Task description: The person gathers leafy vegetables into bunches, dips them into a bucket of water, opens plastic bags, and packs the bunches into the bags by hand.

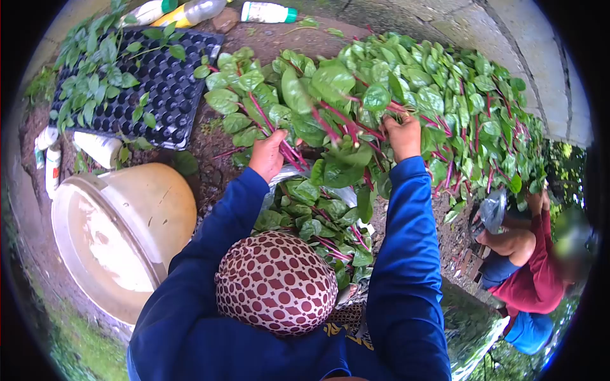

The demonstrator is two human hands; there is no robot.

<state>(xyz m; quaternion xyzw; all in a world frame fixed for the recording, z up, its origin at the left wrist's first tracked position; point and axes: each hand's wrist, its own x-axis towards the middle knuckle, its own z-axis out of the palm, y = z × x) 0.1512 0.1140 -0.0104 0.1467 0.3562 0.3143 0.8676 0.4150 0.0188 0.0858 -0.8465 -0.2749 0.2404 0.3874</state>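
Both of my hands are in front of me among Malabar spinach with dark red stems. My left hand (265, 155) is closed around a bunch of Malabar spinach stems (289, 153), leaves pointing up and away. Level with it on the right, my right hand (403, 136) pinches more stems, whose cut ends point left towards the middle. Some leaves between the hands are smeared by motion. Beyond them spreads a large pile of Malabar spinach (445, 86). Below my hands, more greens (311, 216) lie in or on a clear plastic bag (279, 176), close to a rounded shape in patterned cloth (276, 282).
On the left stands a pale plastic bucket (165, 203). Behind it lies a black seedling tray (168, 89) with a leafy plant over it. Several bottles (264, 12) lie around the tray. At right, a person in a red top (530, 273) crouches by the pile near a plastic bag (492, 209).
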